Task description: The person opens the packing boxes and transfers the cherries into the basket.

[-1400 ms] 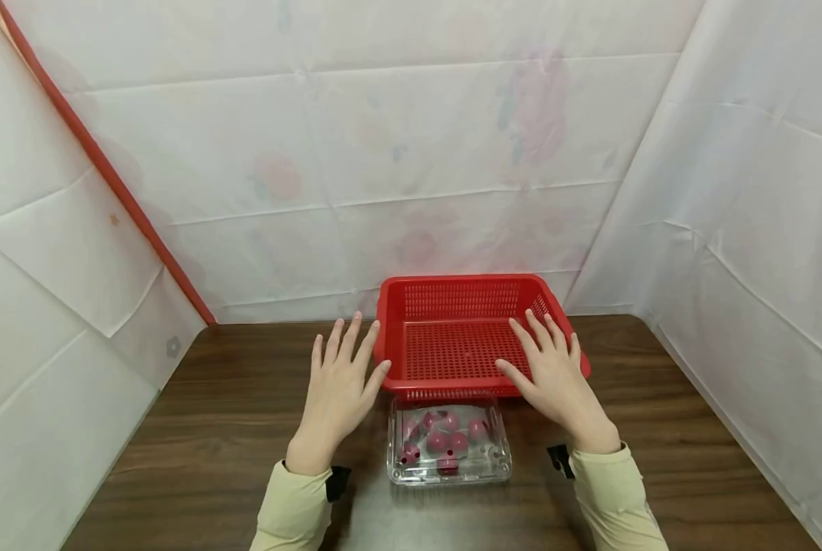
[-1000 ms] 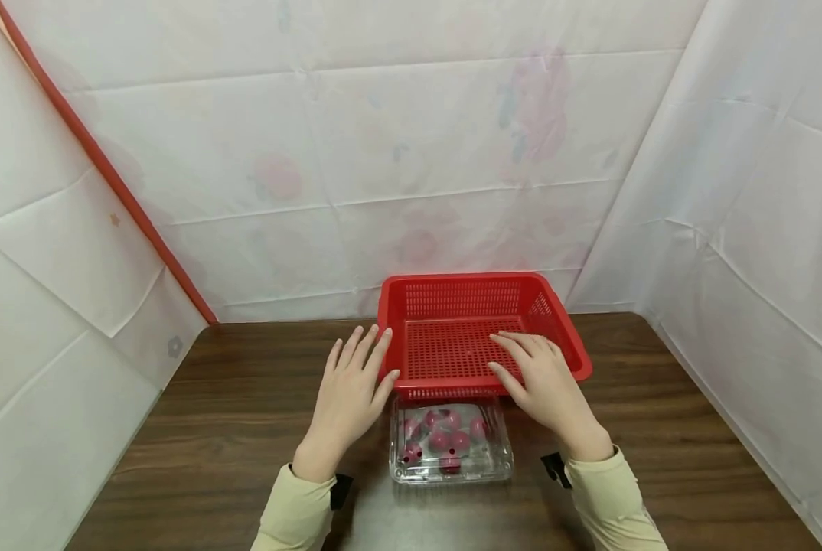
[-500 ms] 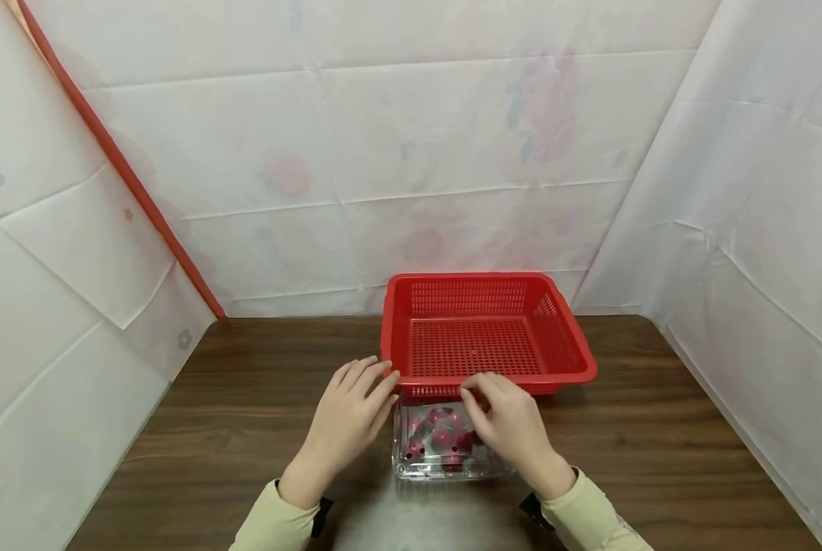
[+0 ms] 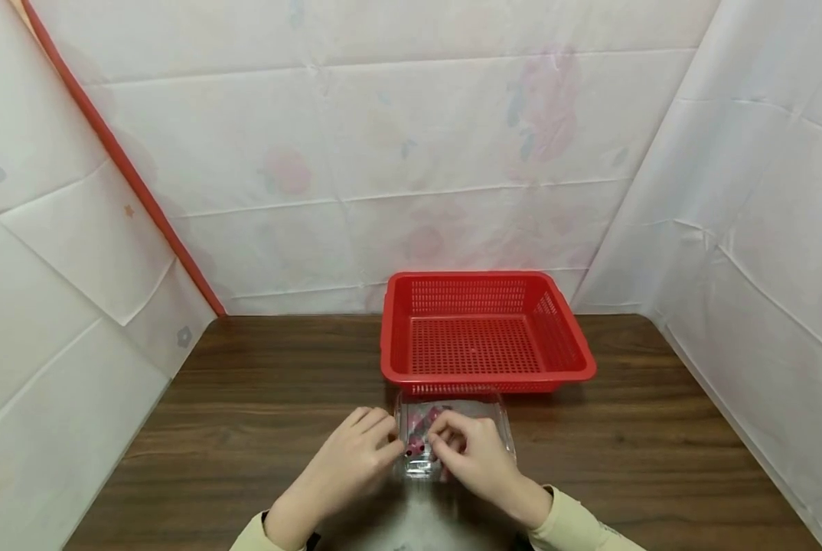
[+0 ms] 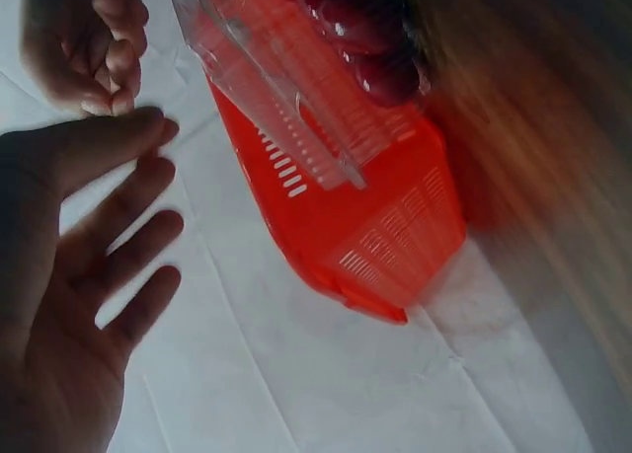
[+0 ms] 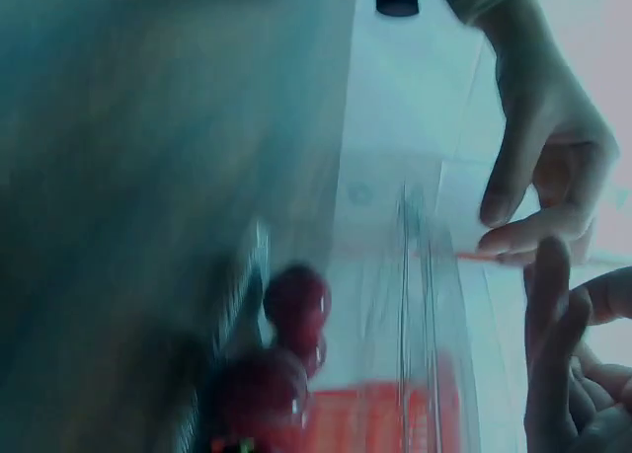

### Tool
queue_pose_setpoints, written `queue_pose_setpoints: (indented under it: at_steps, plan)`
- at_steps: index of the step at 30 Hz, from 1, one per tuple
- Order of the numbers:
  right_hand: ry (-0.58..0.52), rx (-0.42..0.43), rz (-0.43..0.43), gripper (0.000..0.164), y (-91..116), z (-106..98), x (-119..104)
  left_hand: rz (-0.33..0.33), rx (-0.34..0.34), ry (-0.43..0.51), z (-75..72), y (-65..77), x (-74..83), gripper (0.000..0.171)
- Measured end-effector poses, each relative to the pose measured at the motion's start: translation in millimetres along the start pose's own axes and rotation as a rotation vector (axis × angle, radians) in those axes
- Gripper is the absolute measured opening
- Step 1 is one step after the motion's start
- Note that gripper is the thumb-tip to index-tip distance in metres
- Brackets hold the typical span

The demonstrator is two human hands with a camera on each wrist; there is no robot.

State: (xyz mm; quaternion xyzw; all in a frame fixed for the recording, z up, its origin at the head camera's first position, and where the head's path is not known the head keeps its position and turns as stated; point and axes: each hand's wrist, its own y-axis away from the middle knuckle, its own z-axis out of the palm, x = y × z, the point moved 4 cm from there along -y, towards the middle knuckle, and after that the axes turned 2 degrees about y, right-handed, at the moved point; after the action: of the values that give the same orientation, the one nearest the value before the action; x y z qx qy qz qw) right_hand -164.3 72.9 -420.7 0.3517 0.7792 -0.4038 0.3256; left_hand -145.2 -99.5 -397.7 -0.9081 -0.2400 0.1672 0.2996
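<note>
A clear plastic clamshell box holds several round, dark pink-red fruits; the fruits shine through its wall in the right wrist view. My left hand hovers by the box's near left corner, its fingers loosely bent and apart from each other. Above the lid is my right hand, fingers curled in and thumb close to the index finger, with nothing visible between them. It hides the right part of the fruits. Neither hand visibly grips the box.
Just behind the box stands a red perforated plastic basket with nothing in it. Both rest on a dark wood-grain table. Pale printed cloth hangs behind and at the sides, with a red strip on the left.
Both hands have come back toward me from the basket. My right hand has swung left over the box, fingers curling in. The left hand has dropped beside it. Box and basket stay put.
</note>
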Motion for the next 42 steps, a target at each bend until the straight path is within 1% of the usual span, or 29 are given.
queue_pose_setpoints:
  at_steps: [2, 4, 6, 8, 11, 14, 17, 19, 21, 24, 28, 32, 35, 38, 42]
  plan:
    - [-0.091, -0.089, 0.085, 0.010, 4, 7, 2, 0.010, -0.058, 0.025, 4.1, 2.6, 1.9, 0.007]
    - [-0.135, -0.162, 0.152, 0.012, 8, 13, 3, 0.010, -0.103, 0.042, 7.3, 4.6, 3.1, 0.010]
    - [-0.162, -0.218, 0.200, 0.013, 11, 18, 5, 0.003, -0.127, 0.052, 9.8, 6.8, 3.1, 0.016]
    - [-0.187, -0.268, 0.222, 0.014, 14, 22, 6, -0.001, -0.123, 0.065, 11.6, 8.6, 2.8, 0.019]
    - [-0.222, -0.341, 0.238, 0.016, 17, 28, 8, 0.008, -0.094, 0.080, 13.4, 10.4, 2.4, 0.021]
    - [-0.277, -0.456, 0.280, 0.021, 21, 34, 8, 0.021, -0.077, 0.098, 14.7, 11.0, 1.8, 0.020]
    - [-0.327, -0.583, 0.359, 0.027, 26, 39, 10, 0.028, -0.101, 0.123, 16.3, 10.4, 1.5, 0.017]
    - [-0.342, -0.642, 0.411, 0.031, 29, 43, 12, 0.037, -0.118, 0.138, 17.3, 9.8, 1.6, 0.016]
    - [-0.349, -0.664, 0.452, 0.034, 32, 47, 14, 0.049, -0.134, 0.141, 17.8, 9.2, 1.7, 0.013]
    - [-0.389, -0.671, 0.508, 0.036, 35, 52, 17, 0.066, -0.136, 0.134, 17.4, 8.9, 2.1, 0.011]
    - [-0.512, -0.710, 0.580, 0.043, 37, 59, 22, 0.069, -0.140, 0.136, 16.6, 9.7, 2.0, 0.010]
    - [-0.674, -0.783, 0.648, 0.053, 39, 64, 28, 0.070, -0.144, 0.143, 17.4, 10.4, 2.2, 0.011]
    - [-0.777, -0.822, 0.689, 0.056, 40, 66, 32, 0.076, -0.146, 0.140, 18.4, 10.5, 2.2, 0.012]
    - [-0.840, -0.848, 0.712, 0.058, 40, 66, 35, 0.082, -0.144, 0.135, 19.0, 10.5, 2.1, 0.011]
    - [-0.886, -0.891, 0.745, 0.060, 38, 64, 37, 0.082, -0.136, 0.132, 18.3, 10.2, 1.5, 0.010]
